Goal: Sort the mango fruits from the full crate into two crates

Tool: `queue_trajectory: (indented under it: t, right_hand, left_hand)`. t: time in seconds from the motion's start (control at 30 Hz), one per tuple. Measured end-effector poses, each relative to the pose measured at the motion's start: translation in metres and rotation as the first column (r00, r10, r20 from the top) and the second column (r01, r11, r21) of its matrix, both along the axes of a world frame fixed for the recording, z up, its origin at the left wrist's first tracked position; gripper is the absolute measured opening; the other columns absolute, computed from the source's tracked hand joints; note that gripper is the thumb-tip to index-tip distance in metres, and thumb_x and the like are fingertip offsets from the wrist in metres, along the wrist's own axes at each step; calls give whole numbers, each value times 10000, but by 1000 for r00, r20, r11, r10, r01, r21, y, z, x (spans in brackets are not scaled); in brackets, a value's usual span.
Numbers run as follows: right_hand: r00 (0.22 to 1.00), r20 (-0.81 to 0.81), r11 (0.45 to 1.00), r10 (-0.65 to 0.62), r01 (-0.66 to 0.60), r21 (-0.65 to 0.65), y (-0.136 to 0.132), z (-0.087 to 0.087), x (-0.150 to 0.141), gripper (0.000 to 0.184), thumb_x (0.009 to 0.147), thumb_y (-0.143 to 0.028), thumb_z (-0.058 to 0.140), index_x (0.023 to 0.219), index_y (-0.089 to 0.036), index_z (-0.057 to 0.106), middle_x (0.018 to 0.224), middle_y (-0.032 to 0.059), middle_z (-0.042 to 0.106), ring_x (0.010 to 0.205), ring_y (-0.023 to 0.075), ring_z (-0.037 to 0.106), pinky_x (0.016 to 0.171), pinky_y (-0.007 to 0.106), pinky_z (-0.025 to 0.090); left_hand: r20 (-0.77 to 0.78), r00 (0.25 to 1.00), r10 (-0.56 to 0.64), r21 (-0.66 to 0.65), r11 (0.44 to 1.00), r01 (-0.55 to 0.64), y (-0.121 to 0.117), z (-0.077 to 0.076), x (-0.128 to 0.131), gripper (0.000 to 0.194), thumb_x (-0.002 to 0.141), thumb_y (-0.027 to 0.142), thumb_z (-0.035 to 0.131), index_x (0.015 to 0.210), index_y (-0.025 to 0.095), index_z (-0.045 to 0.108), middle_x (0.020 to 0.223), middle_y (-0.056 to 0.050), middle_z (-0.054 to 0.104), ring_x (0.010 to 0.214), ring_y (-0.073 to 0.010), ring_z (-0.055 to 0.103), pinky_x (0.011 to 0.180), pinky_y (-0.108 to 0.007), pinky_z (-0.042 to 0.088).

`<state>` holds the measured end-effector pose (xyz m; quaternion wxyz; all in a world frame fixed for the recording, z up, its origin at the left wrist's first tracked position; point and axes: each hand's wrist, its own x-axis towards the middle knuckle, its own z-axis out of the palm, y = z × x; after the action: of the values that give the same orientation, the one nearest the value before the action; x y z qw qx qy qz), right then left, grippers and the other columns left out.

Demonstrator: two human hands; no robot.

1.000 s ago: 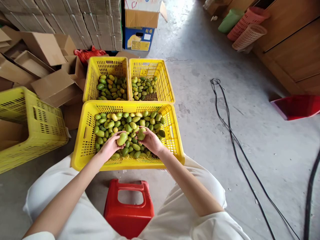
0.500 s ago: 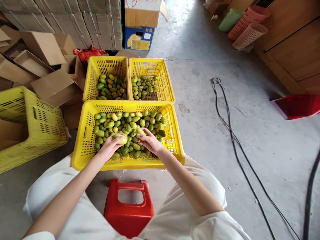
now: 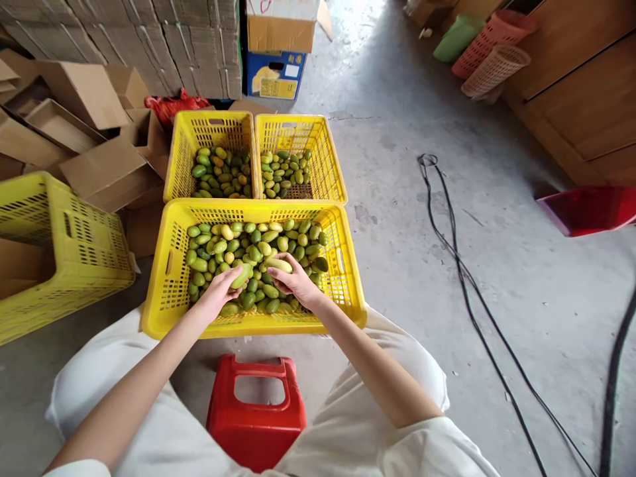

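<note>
My left hand (image 3: 217, 293) has its fingers closed around a green mango (image 3: 242, 274), held at a slant. A paler yellow-green mango (image 3: 279, 265) lies in the grip of my right hand (image 3: 299, 283), its long side turned toward me. Both hands are just above the wide yellow crate (image 3: 253, 324), a short gap apart. Many loose mangoes (image 3: 271, 291), green to yellow, cover the bottom of this crate. Beyond it, two more yellow crates, one at the left (image 3: 171, 162) and one at the right (image 3: 334, 159), also contain mangoes.
A red plastic stool (image 3: 256, 424) stands between my knees. Another yellow crate (image 3: 92, 245) is at the left, near a heap of cardboard boxes (image 3: 106, 169). Black cable (image 3: 460, 265) runs over the concrete floor at the right. A red object (image 3: 591, 209) sits farther right.
Both mangoes have been turned in my fingers: the left one now tilts upward, and the right one shows more of its length. The crates stay where they were.
</note>
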<state>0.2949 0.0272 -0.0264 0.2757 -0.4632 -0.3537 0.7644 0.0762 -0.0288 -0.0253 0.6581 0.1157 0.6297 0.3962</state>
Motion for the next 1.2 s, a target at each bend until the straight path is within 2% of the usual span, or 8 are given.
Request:
queue_trajectory:
  t: [0.23,0.33,0.47,0.53,0.63,0.87,1.03,1.2]
  right_hand:
    - [997,50,997,53,-56,59,-2,-1,-3,661,640,-672,1047,810,-250,567,555,-83,499,468,66,357,439,236,248]
    - [999,33,999,33,-34,36,-3,-2,-3,604,705,-689,995,765,-252,582,638,-8,623,523,130,536,482,263,392]
    - [999,-32,996,-27,29,86,-4,-2,-4,387,697,-448,969,882,-239,702,893,43,757,823,213,718,784,344,616]
    - [995,-56,990,-80,86,110,-4,-4,-5,396,660,-328,910,998,-239,724,938,19,756,868,192,689,811,316,586]
    - [990,-75,990,-123,127,53,-4,-6,-5,518,639,-275,824,1127,-267,653,908,-48,696,716,121,552,636,246,427]
    - [998,-23,997,-63,62,-45,-5,-8,-4,651,775,-584,910,1144,-318,443,716,-119,607,520,85,351,551,229,208]
    - [999,4,982,-50,49,-184,-2,-29,1,603,862,-791,790,1000,-297,473,699,-32,669,517,121,387,512,252,237]
    - [964,118,894,-236,264,-363,-1,-55,9,313,920,-532,765,978,-273,598,799,31,698,589,151,479,471,241,342]
  left_hand:
    - [8,998,63,-118,991,-61,4,5,2,280,835,411,921,879,171,785,712,-32,716,611,-131,588,635,-249,467]
    - [-7,998,60,-141,988,-61,4,3,1,265,864,412,889,875,172,775,699,-26,706,589,-130,580,627,-251,447]
    - [2,999,47,-133,990,-46,2,0,1,275,879,423,883,875,166,787,715,-42,718,607,-140,596,654,-267,470]
    - [11,999,45,-118,992,-44,1,0,1,268,886,412,891,883,161,798,736,-58,733,629,-149,615,670,-272,499]
    - [21,999,49,-90,995,-47,0,0,1,221,912,362,891,921,154,817,795,-84,770,663,-165,666,701,-283,572]
    - [20,998,58,-107,993,-56,0,3,4,185,1021,300,759,912,153,790,856,-116,818,693,-195,780,689,-280,661]
    - [48,996,77,-210,976,-66,3,5,4,304,1097,315,589,910,149,762,831,-132,824,667,-208,799,651,-273,651]
    - [52,996,72,-249,967,-57,2,7,4,323,1108,329,556,916,150,744,814,-138,823,637,-206,790,629,-267,626]
